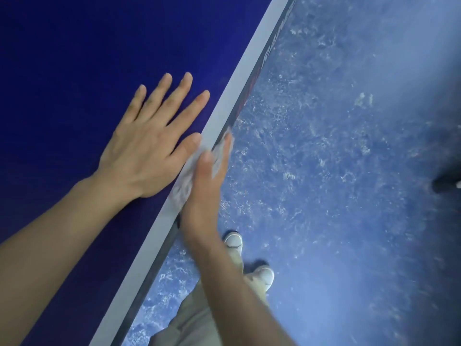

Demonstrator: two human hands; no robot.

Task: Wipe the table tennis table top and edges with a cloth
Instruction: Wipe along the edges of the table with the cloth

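Note:
The dark blue table tennis table [74, 58] fills the left half of the head view, with a white border line [239, 76] and a dark side edge [252, 86] running diagonally. My left hand [152, 143] lies flat on the top, fingers spread, holding nothing, its thumb touching the white line. My right hand [207, 186] presses a pale grey cloth [185, 182] against the table's side edge. The cloth wraps over the white line and is partly hidden under my palm and fingers.
A mottled blue floor [336, 171] lies to the right of the table. My legs in khaki trousers [194, 318] and white shoes [264, 274] stand close to the edge. A dark object [446, 184] sits at the right border.

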